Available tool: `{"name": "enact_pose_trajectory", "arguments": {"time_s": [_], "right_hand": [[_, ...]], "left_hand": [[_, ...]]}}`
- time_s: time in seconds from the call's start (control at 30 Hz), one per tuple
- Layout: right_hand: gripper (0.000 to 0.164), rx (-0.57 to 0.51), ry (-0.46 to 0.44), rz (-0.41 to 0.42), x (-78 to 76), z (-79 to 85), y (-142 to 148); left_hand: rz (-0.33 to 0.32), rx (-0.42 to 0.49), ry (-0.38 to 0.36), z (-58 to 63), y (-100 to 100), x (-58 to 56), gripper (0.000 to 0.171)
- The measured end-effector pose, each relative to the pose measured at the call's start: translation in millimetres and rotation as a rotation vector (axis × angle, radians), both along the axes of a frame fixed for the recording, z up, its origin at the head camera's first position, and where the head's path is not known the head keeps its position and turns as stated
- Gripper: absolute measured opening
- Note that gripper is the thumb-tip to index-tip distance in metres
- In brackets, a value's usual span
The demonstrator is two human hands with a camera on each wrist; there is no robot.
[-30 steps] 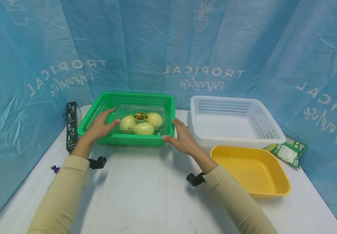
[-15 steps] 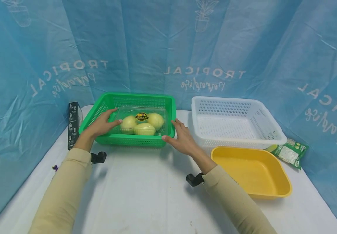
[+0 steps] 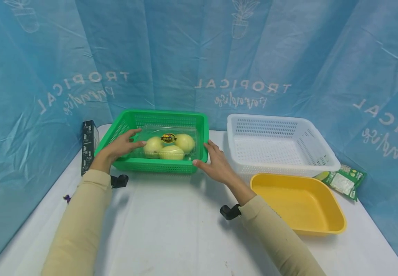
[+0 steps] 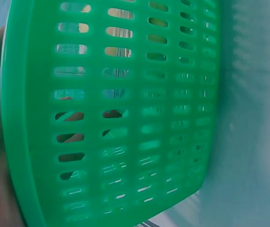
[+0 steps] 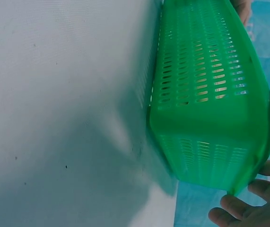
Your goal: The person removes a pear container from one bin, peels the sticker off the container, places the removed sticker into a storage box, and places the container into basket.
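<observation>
A green slotted basket (image 3: 154,166) stands at the back left of the table. Inside lies a clear plastic box (image 3: 150,129) bearing a black and yellow label, with pale yellow-green round fruits (image 3: 172,152) in it. My left hand (image 3: 119,147) reaches over the basket's left side, thumb and fingertips spread close to the box's left end. At the basket's front right corner is my right hand (image 3: 217,163), its thumb by the front rim. In the right wrist view, extended fingers (image 5: 234,205) lie along the outside of the rim. The basket wall hides most of the left hand in the left wrist view.
A white slotted basket (image 3: 283,167) stands to the right, with a yellow tub (image 3: 297,203) before it. Beside them lies a green packet (image 3: 345,181). A black box (image 3: 88,147) and small purple item (image 3: 67,198) are at left. Blue curtain (image 3: 171,57) surrounds the table.
My left forearm has shifted slightly right and forward, the hand staying over the basket's left side. The right hand stays at the corner. The whole head view has drifted slightly.
</observation>
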State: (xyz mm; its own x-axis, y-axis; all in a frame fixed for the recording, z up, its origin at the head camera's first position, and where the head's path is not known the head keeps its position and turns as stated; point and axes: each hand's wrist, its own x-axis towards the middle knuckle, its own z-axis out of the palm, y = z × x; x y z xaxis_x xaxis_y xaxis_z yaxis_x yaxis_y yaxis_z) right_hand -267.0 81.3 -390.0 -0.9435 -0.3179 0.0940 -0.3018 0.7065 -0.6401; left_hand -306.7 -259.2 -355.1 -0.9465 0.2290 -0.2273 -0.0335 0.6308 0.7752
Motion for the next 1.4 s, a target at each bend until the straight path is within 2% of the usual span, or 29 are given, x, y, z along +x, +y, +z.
{"name": "enact_pose_trajectory", "arguments": {"time_s": [0.43, 0.9, 1.2, 1.4], "right_hand": [[0.081, 0.006, 0.006, -0.007, -2.5, -3.0, -1.2], [0.081, 0.014, 0.026, 0.008, -0.6, -3.0, 0.3], [0.082, 0.021, 0.021, 0.004, -0.2, -2.3, 1.4], [0.082, 0.022, 0.027, 0.006, 0.2, -1.6, 0.9]], "left_hand": [[0.008, 0.045, -0.064, -4.5, -2.1, -10.0, 0.082], [-0.027, 0.031, -0.080, -2.2, 2.3, -9.9, 0.081], [-0.042, 0.099, -0.125, -4.6, 5.0, -10.4, 0.084], [-0.027, 0.097, -0.104, -4.2, 5.6, -10.0, 0.082]]}}
